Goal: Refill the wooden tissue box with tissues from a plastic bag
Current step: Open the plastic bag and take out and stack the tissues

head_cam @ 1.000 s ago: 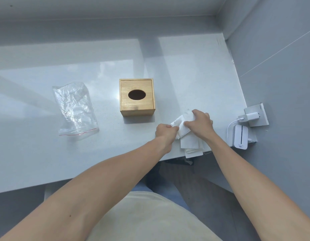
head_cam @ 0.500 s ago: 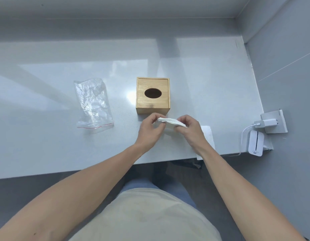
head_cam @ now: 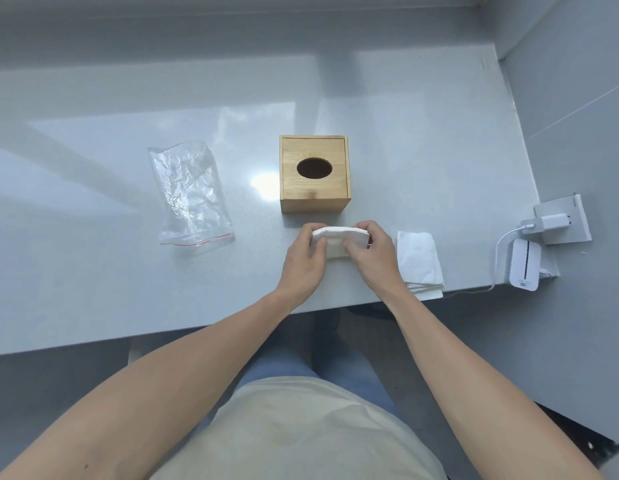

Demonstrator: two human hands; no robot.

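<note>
A square wooden tissue box (head_cam: 314, 174) with an oval hole in its lid stands in the middle of the white table (head_cam: 93, 271). Just in front of it, my left hand (head_cam: 303, 261) and my right hand (head_cam: 375, 254) both grip a folded wad of white tissues (head_cam: 339, 239), held a little above the table. More folded tissues lie in a stack (head_cam: 420, 261) to the right, near the table's front edge. A clear, empty-looking zip bag (head_cam: 190, 195) with a red seal line lies flat to the left of the box.
At the right end a white charger (head_cam: 552, 223) sits in a wall socket, its cable running to a small white device (head_cam: 524, 265). The wall rises at the back and right. The table's front edge runs just behind my forearms.
Both hands lifted a wad of tissues off the stack at the right and brought it left, in front of the box. The wad is now bent double between them.
</note>
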